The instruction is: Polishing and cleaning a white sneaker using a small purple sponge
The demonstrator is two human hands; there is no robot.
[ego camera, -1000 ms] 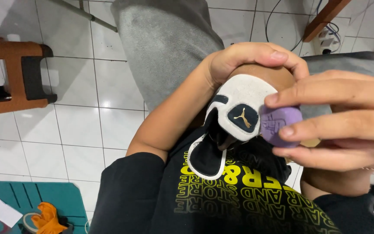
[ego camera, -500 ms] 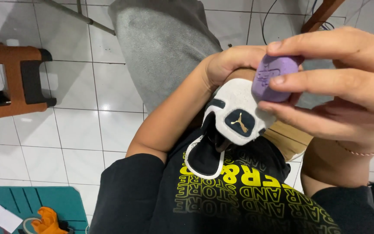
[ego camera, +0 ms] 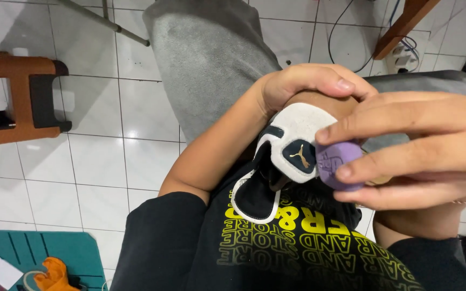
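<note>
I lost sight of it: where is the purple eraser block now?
Right of centre in the head view, the purple eraser block is pinched in the right hand, against the white shoe.

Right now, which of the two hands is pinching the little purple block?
The right hand, at the right of the picture, pinches the purple block between fingers and thumb. The left hand instead grips the white and black shoe.
</note>
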